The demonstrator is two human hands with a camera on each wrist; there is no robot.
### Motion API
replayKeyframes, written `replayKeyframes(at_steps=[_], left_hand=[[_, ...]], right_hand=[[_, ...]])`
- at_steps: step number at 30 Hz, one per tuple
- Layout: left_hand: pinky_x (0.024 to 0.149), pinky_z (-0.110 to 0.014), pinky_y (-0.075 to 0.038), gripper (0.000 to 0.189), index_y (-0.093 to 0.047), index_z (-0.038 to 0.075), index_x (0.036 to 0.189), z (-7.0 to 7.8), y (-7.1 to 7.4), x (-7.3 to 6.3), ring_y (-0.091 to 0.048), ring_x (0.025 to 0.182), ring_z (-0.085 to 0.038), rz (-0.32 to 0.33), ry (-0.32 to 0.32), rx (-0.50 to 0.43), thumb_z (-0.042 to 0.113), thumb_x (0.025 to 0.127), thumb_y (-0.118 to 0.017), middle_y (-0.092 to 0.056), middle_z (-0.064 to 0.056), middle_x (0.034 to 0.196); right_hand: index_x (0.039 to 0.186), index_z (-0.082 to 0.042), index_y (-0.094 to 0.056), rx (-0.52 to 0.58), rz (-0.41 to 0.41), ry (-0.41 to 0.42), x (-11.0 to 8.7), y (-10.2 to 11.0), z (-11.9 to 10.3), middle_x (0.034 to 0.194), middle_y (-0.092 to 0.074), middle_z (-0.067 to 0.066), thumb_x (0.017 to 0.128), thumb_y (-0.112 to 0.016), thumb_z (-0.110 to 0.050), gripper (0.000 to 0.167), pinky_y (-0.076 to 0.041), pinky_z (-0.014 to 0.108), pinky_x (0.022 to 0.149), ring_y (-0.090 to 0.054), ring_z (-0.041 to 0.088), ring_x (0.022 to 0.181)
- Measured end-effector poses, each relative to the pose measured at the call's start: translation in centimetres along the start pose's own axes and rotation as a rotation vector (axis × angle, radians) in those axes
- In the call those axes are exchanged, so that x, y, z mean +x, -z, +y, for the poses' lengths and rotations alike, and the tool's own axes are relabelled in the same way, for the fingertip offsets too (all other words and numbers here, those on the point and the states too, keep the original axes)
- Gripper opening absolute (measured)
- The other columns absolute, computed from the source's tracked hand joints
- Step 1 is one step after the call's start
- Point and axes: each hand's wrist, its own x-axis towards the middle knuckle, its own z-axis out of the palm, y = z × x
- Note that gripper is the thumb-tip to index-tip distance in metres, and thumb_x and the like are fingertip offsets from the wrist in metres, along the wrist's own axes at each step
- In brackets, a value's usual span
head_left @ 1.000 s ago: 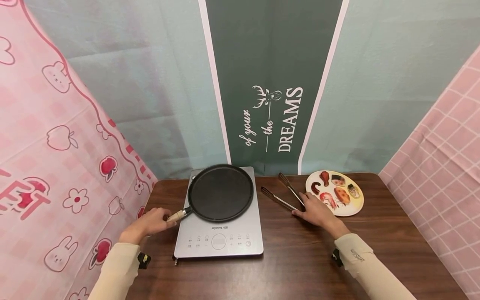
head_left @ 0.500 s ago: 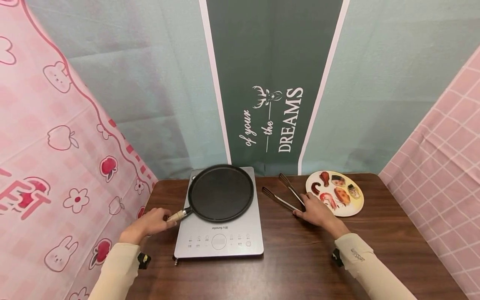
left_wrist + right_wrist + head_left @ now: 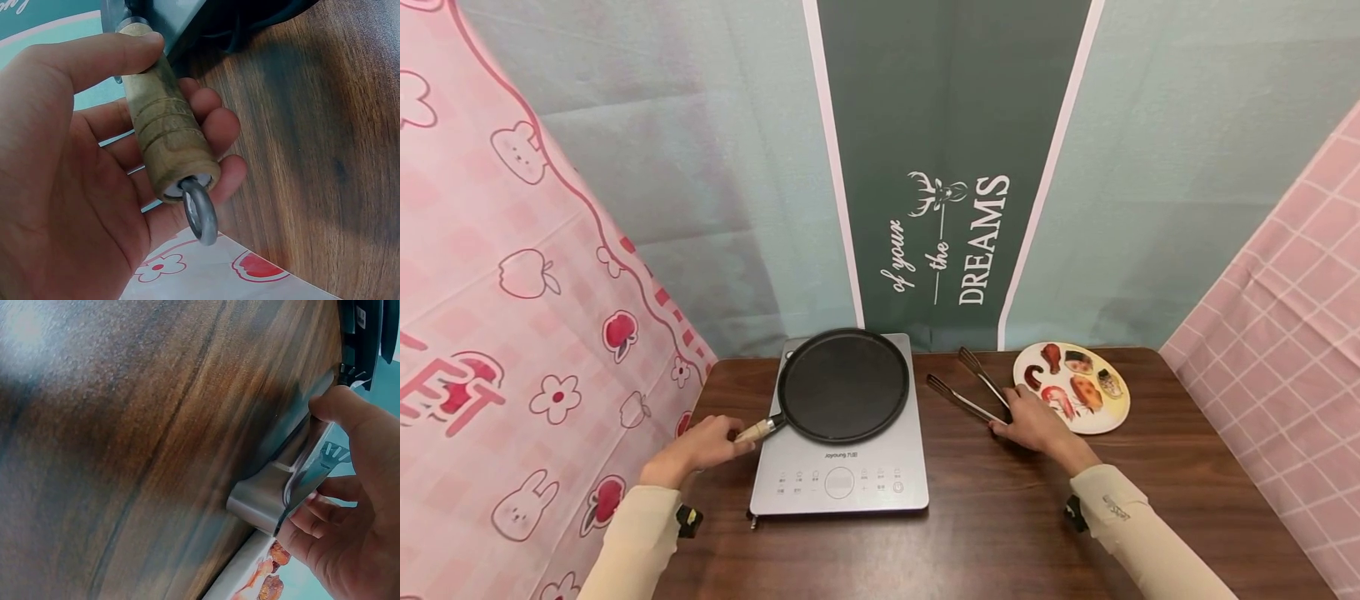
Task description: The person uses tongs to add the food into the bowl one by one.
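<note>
Tongs (image 3: pixel 972 405) pinched between right hand's (image 3: pixel 1033 423) thumb and fingers, arms spread, tips beside cooktop (image 3: pixel 876 454), one near counter's (image 3: pixel 970 525) back edge. Plate (image 3: pixel 1108 414) just right. Left hand (image 3: pixel 703 442) grips pan handle (image 3: pixel 757 430); counter extends nearside.

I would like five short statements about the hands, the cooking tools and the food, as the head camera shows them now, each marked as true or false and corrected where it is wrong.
1. The left hand grips the wooden handle of the frying pan. True.
2. The tongs in the right hand are fully closed. False: their far ends stand apart.
3. The frying pan rests on the induction cooktop. True.
4. The plate is left of the induction cooktop. False: it is on the right.
5. Food pieces are on the plate. True.
</note>
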Motion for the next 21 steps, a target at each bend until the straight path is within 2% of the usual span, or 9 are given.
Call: replayKeyframes(at_steps=[8, 12, 16, 21], left_hand=[[0.066, -0.035, -0.041, 0.020, -0.069, 0.010, 0.093, 0.0, -0.1, -0.1, -0.051, 0.069, -0.016, -0.003, 0.001, -0.004, 0.028, 0.095, -0.075, -0.054, 0.000, 0.074], [0.066, -0.035, -0.041, 0.020, -0.068, 0.010, 0.090, -0.1, -0.1, -0.1, -0.050, 0.069, -0.016, 0.004, -0.011, 0.004, 0.028, 0.095, -0.075, -0.054, 0.001, 0.073], [0.065, -0.035, -0.041, 0.020, -0.067, 0.011, 0.089, -0.2, -0.1, -0.1, -0.050, 0.068, -0.015, 0.007, -0.020, 0.003, 0.028, 0.095, -0.075, -0.053, 0.001, 0.072], [0.065, -0.034, -0.041, 0.020, -0.067, 0.011, 0.089, -0.2, -0.2, -0.1, -0.050, 0.068, -0.015, 0.009, -0.030, 0.000, 0.029, 0.095, -0.075, -0.053, 0.001, 0.072]], right_hand=[[0.117, 0.012, -0.061, 0.012, 0.048, 0.025, 0.0, 0.3, 0.0, 0.103, -0.059, 0.023, 0.082, -0.085, -0.031, 0.060, -0.054, 0.053, 0.081, -0.059, 0.031, 0.085], [0.116, 0.014, -0.060, 0.017, 0.074, 0.057, -0.1, 0.4, 0.0, 0.101, -0.061, 0.025, 0.082, -0.085, -0.026, 0.059, -0.055, 0.054, 0.080, -0.061, 0.034, 0.085], [0.121, 0.016, -0.059, 0.008, 0.098, 0.074, -0.2, 0.7, 0.0, 0.100, -0.066, 0.027, 0.081, -0.083, -0.024, 0.061, -0.057, 0.055, 0.077, -0.066, 0.036, 0.084], [0.130, 0.011, -0.057, -0.034, 0.088, 0.036, -0.3, 1.1, -0.1, 0.101, -0.067, 0.024, 0.082, -0.080, -0.030, 0.067, -0.056, 0.053, 0.064, -0.066, 0.032, 0.076]])
